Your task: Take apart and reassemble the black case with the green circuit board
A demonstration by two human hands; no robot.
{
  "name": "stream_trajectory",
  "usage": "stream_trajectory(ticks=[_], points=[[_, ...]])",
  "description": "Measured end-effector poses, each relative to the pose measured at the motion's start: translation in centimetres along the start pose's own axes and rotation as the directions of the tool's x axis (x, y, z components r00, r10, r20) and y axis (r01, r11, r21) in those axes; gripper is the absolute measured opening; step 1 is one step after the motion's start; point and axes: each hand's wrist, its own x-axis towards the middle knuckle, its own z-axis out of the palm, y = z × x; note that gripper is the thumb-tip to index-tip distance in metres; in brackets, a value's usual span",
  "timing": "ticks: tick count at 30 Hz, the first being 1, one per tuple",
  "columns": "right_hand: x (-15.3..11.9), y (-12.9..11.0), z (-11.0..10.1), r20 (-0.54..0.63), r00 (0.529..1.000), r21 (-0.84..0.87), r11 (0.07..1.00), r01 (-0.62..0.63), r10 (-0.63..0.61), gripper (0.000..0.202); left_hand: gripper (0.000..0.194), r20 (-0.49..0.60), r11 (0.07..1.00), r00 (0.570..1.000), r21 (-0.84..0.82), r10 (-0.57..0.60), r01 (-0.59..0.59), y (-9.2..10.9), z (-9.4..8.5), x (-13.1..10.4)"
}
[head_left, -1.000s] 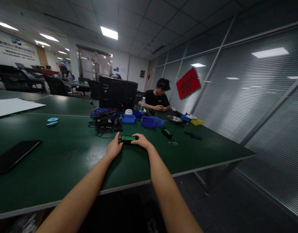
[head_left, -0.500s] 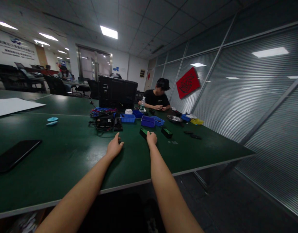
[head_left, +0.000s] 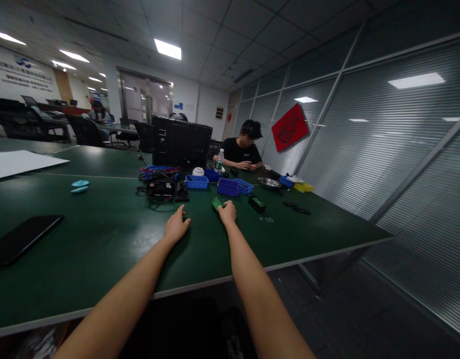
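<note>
My right hand (head_left: 227, 213) is closed around the near end of a small dark box with a green circuit board (head_left: 216, 202) in its top; the fingers cover part of it. My left hand (head_left: 176, 226) rests on the green table (head_left: 121, 234) to the left, fingers apart and nothing in it. To the right of my right hand sits a second black box with a green board (head_left: 257, 203). A small ring and a clear flat piece (head_left: 269, 219) lie in front of that box.
Beyond my hands stand blue bins (head_left: 197, 182), a black power supply with cables (head_left: 161, 189), a monitor (head_left: 182, 142) and a bottle (head_left: 219, 158). Flat black pieces (head_left: 302, 210) and a metal bowl (head_left: 269, 183) are at right. A co-worker (head_left: 239, 149) sits across.
My right hand has moved a little left with the box, whose green board now faces up more plainly. My left hand has stayed in place.
</note>
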Motion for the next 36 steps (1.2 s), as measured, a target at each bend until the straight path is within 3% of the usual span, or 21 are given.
stream_trajectory(ticks=[6, 13, 18, 21, 24, 29, 36], points=[[-2.0, -1.5, 0.4, 0.048, 0.991, -0.161, 0.978, 0.129, -0.123, 0.034, 0.061, 0.001, 1.000, 1.000, 0.012, 0.003, -0.003, 0.0, 0.1, 0.0], [-2.0, -1.7, 0.2, 0.057, 0.995, -0.200, 0.976, 0.091, -0.081, 0.058, 0.057, -0.011, 0.999, 0.999, 0.018, 0.033, -0.033, 0.3, -0.1, -0.2], [-2.3, -2.1, 0.5, 0.059, 0.994, -0.251, 0.963, 0.102, -0.090, 0.035, 0.055, -0.005, 0.999, 1.000, 0.018, 0.031, -0.031, 0.5, -0.4, -0.3], [-2.7, -2.6, 0.9, 0.027, 0.990, -0.277, 0.951, 0.138, -0.136, 0.031, 0.055, 0.000, 0.999, 1.000, 0.021, 0.025, -0.025, 0.6, -0.5, -0.4], [-3.3, -3.1, 1.3, -0.007, 0.970, -0.320, 0.919, 0.229, -0.244, 0.032, 0.055, 0.001, 0.999, 1.000, 0.028, 0.029, -0.029, 0.5, -0.3, -0.3], [-4.3, -4.0, 2.1, 0.032, 0.909, -0.343, 0.850, 0.400, -0.415, 0.038, 0.055, -0.009, 0.999, 1.000, 0.036, 0.027, -0.026, 0.1, 0.1, 0.0], [-5.6, -4.7, 2.5, 0.064, 0.864, -0.327, 0.807, 0.491, -0.500, 0.044, 0.054, -0.019, 0.999, 0.999, 0.024, 0.035, -0.034, 0.2, 0.0, -0.1]])
